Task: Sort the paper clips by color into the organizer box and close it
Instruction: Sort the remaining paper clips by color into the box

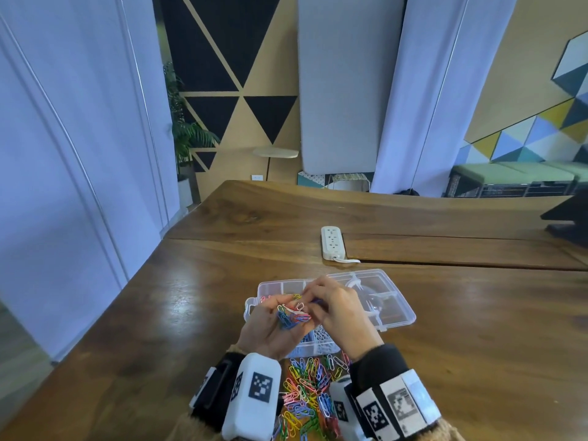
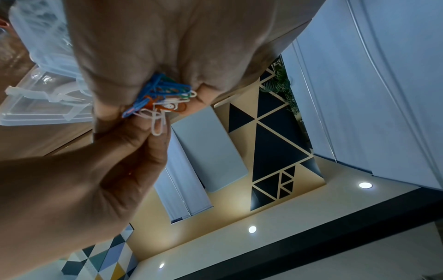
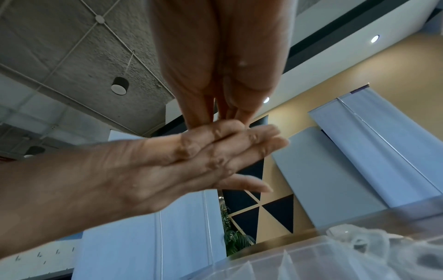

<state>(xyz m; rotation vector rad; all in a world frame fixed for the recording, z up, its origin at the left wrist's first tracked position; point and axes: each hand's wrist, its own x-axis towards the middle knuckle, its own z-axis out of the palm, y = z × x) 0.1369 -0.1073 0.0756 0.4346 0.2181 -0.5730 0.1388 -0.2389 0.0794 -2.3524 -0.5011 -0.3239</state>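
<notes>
- Cupping a mixed bunch of clips, the left hand curls round them at lower centre.
- Right hand pinches one clip from the bunch; pull it singly, avoiding tangles.
- Organizer box lies open behind; loose pile waits on the counter below.

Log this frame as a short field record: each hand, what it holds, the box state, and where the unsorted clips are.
left hand: palm up over the box, cupping a mixed bunch of clips
right hand: fingertips picking at that bunch; which clip it pinches cannot be told
bunch colours: blue, white, orange and green in the left wrist view
organizer box: open on the wooden table, lid folded back; white clips visible in a near compartment
loose pile: multicoloured clips on the table between the wrists, unsorted
power strip: beyond the box
</notes>
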